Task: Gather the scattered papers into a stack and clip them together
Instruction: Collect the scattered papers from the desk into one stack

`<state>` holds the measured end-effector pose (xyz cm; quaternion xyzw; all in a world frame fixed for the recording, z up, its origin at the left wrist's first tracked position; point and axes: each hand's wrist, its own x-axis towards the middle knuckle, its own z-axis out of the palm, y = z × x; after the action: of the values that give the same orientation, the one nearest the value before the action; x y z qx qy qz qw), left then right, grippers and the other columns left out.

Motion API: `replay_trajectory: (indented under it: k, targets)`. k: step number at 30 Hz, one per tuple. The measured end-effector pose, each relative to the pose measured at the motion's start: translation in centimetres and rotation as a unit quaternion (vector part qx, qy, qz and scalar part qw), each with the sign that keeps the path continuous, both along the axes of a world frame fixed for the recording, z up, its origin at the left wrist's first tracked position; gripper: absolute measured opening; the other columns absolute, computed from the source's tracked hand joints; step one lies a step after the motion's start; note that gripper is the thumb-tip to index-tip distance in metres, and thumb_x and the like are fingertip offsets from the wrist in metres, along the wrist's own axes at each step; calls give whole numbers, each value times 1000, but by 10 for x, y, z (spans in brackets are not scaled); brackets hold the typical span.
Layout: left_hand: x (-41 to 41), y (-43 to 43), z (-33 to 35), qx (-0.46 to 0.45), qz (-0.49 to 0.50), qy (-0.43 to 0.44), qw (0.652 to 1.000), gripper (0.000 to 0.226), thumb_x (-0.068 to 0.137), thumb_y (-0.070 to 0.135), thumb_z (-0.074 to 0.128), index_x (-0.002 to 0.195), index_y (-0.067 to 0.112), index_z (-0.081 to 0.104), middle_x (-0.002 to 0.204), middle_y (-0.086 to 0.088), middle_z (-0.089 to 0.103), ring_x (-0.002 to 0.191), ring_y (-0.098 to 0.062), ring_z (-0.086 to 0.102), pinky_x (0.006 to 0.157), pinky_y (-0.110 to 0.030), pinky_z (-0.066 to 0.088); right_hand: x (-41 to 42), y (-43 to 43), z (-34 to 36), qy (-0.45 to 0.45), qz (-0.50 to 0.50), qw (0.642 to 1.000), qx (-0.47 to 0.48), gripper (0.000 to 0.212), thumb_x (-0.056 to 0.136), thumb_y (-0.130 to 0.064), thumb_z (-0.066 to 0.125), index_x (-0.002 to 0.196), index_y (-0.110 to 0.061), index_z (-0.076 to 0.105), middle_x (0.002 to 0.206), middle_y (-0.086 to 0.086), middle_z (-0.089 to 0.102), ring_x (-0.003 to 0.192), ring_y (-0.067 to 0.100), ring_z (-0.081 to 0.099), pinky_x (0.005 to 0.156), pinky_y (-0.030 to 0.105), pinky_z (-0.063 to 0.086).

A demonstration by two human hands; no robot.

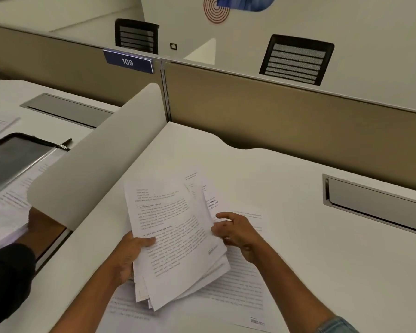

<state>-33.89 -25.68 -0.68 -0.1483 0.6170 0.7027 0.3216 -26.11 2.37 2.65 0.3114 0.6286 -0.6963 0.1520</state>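
- Office desks stand in rows, and a tan partition (286,116) with a blue plate "109" (128,61) runs behind the white desk (310,248).
- Left hand (130,255) is closed on the left edge of a loose stack of papers (175,241), with the thumb on top of the first printed page.
- Right hand (235,233) is half open at the right edge of the same stack; its fingers touch the sheets there, but I cannot tell if it really grips them.
- More printed sheets (238,292) lie flat on the desk under the stack.
- Beyond a curved white divider (101,150) on the left, another person's arm (12,267) rests near other papers and a dark zip folder (12,159).
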Motion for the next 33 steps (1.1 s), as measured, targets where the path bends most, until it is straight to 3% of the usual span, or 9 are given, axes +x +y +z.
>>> replay_trajectory:
  k: [5,8,11,14,17,21,26,31,33]
  targets:
    - [-7,-8,-17,14,15,-33,999,47,90,-8,64,135,6,62,135,-23,67,123,-43,63,111,-64,42,-13,-14,-11,-16,19,998,51,30,87,-4,77,116,-7,69,86,3,73,65,8,69,51,17,52]
    - [-9,-14,-20,54,34,-50,997,42,93,-8,59,132,8,65,128,-21,71,121,-43,63,107,-62,45,-23,-12,-18,16,-22,986,162,17,93,-26,73,102,-11,74,82,0,74,64,9,67,59,31,55]
    - [-12,-19,-24,84,56,-56,993,43,94,-8,57,133,9,65,128,-22,71,123,-45,61,108,-63,44,-38,-3,-28,28,-58,922,381,30,94,-30,70,118,-13,67,108,4,72,98,21,69,87,40,56]
    - [-14,-19,-27,99,72,-62,991,46,93,-8,57,134,11,63,131,-21,69,123,-45,62,105,-62,48,-54,2,-29,-14,22,883,469,61,92,-37,70,144,-14,47,138,11,56,130,31,50,107,46,44]
    - [-15,-16,-26,95,82,-61,990,44,93,-9,56,130,11,65,124,-18,74,115,-42,67,89,-55,59,-70,-5,-27,-71,121,839,526,84,85,-52,74,149,-13,36,143,13,47,133,34,43,108,48,39]
    - [-15,-13,-25,76,92,-58,991,36,94,-10,54,120,10,68,104,-14,80,95,-35,72,74,-47,64,-84,-12,-22,-108,156,815,547,83,83,-51,77,144,-11,38,140,15,50,132,34,46,108,48,38]
    - [-14,-10,-20,74,103,-62,990,37,94,-11,55,125,7,66,116,-18,74,100,-37,68,70,-44,65,-91,-12,-25,-112,159,841,504,60,85,-39,76,131,-12,49,131,11,60,125,33,54,107,47,43]
    - [-12,-11,-12,90,101,-79,988,39,93,-10,56,128,6,65,112,-20,77,98,-39,71,70,-47,65,-80,-3,-27,-1,69,903,425,15,91,-13,58,104,-13,67,98,4,69,93,31,66,74,30,47]
    - [-11,-15,-8,108,103,-94,984,41,90,-7,58,127,8,66,111,-19,78,90,-37,76,71,-48,65,-67,11,-22,40,51,929,364,16,91,-10,55,85,-16,68,80,0,67,79,29,65,67,32,47]
